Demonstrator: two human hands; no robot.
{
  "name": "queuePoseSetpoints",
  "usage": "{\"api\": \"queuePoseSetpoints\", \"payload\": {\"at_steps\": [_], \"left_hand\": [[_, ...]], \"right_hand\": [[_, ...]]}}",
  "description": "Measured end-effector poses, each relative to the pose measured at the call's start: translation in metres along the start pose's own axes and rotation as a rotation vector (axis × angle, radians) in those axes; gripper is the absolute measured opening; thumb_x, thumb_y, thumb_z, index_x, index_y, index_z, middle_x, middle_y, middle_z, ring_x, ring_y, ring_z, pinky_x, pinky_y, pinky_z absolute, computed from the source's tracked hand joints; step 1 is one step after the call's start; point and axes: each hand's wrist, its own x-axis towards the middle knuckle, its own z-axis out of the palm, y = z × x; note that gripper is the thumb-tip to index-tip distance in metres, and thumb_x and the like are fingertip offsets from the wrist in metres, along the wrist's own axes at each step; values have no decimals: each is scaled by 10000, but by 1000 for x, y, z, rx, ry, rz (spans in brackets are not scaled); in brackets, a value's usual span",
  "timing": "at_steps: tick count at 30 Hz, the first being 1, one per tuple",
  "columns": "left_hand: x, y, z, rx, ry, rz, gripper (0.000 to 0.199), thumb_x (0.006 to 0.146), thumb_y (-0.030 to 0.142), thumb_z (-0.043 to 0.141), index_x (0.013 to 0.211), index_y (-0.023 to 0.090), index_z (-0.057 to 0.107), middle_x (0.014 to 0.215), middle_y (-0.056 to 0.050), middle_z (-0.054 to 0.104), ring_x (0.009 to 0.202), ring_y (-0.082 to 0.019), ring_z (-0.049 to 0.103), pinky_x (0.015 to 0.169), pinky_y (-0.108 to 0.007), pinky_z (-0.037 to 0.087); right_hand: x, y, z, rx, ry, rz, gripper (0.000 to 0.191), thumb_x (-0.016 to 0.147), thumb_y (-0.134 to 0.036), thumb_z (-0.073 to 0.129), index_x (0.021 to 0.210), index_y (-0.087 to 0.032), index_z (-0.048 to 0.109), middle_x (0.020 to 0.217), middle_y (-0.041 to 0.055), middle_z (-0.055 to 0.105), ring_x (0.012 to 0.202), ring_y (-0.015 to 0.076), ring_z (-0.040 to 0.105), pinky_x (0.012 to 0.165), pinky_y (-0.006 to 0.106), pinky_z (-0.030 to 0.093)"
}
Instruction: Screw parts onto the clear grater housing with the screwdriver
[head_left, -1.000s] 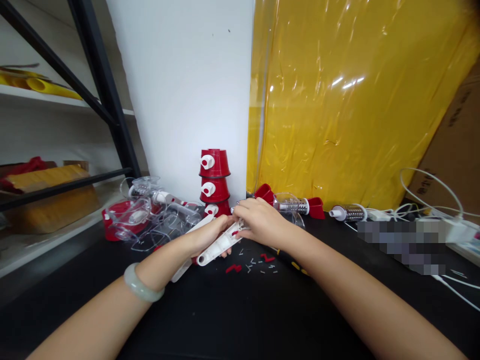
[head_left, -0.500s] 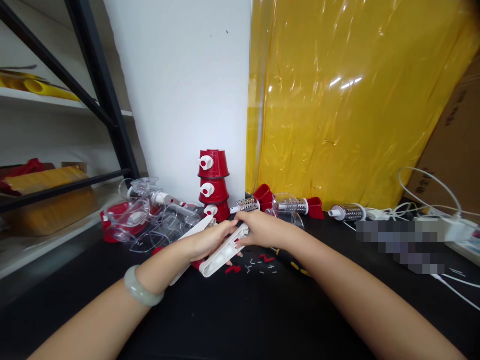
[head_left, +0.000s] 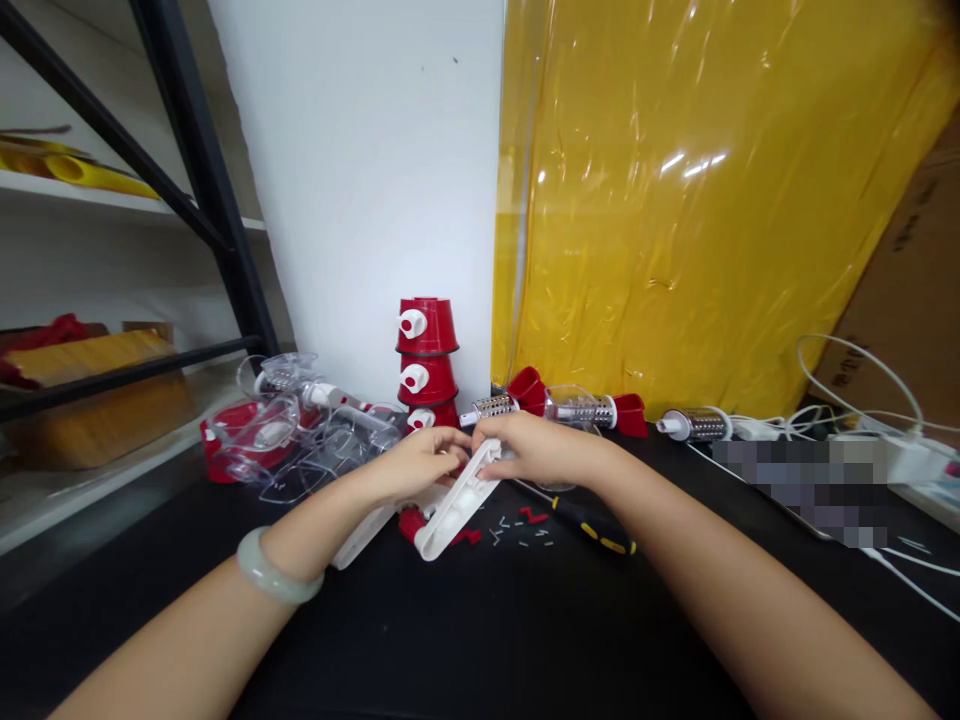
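My right hand grips the upper end of a long white plastic part, tilted with its hollow, ribbed side toward me. My left hand is just left of that part, thumb and fingers bent together near its upper end. What the left fingers hold, if anything, is hidden. Below the left hand lies another long white plastic piece. Between the two white parts shows a red piece. Small screws and red plastic bits lie to the right, beside a black-and-yellow screwdriver.
Red bases with white knobs stand stacked at the back. Clear plastic parts crowd the left, near a black shelf frame. Metal grater drums lie along the yellow sheet. Cables and a pixelated object are at right.
My left hand has come out from under the white part, its fingers now at the upper left side. The part has shifted slightly right. More of the screwdriver shows.
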Motion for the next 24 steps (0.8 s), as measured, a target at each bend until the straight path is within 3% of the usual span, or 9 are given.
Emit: {"api": "queuePoseSetpoints", "payload": {"at_steps": [5,8,10,12,14,16,19,24], "left_hand": [[6,5,-12,-56,251,139,259,818,291,629,1038,157,606,900,-34,675,847,-155,670,781,-289,519],[6,7,-18,-98,286,175,263,885,392,576,980,153,629,899,-47,684,841,-161,675,805,-312,526],[0,13,-25,-61,209,179,357,925,474,504,903,149,650,869,-58,695,827,-173,680,811,-330,528],[-12,23,-34,70,60,186,504,950,559,411,845,143,676,833,-77,707,830,-198,687,821,-357,524],[-29,36,-41,304,-79,245,536,959,577,380,927,158,713,889,-88,719,884,-217,681,861,-374,506],[-46,49,-44,583,-97,344,458,923,576,480,1014,197,720,963,-73,702,871,-211,657,817,-347,496],[-68,57,-38,928,-81,370,438,764,567,711,1040,227,724,962,-49,666,855,-209,624,765,-301,469],[-88,46,-26,1019,-144,350,310,802,494,704,926,211,718,939,-34,618,813,-174,607,733,-254,449]], "right_hand": [[-2,3,-7,166,11,-61,179,832,-280,721,959,-207,619,946,11,658,870,173,609,771,281,449],[-2,5,-8,303,9,-67,190,825,-277,727,959,-221,605,936,-12,635,847,154,591,757,269,448],[-1,6,-7,369,29,-77,181,823,-250,724,954,-225,601,930,-19,622,836,148,584,753,268,450],[1,7,-5,385,70,-90,177,815,-210,722,944,-226,601,935,-18,614,848,148,579,770,275,450],[3,7,-2,363,127,-87,187,795,-172,728,921,-223,600,929,-16,605,857,153,571,790,287,447],[5,8,0,353,181,-72,190,782,-147,728,894,-220,594,910,-17,592,851,157,563,791,295,445],[6,7,3,377,257,-54,183,782,-114,703,870,-218,582,872,-25,560,813,154,553,769,297,446],[9,1,9,333,320,-74,204,769,-60,691,854,-211,582,868,-23,534,824,157,548,785,304,443]]}}
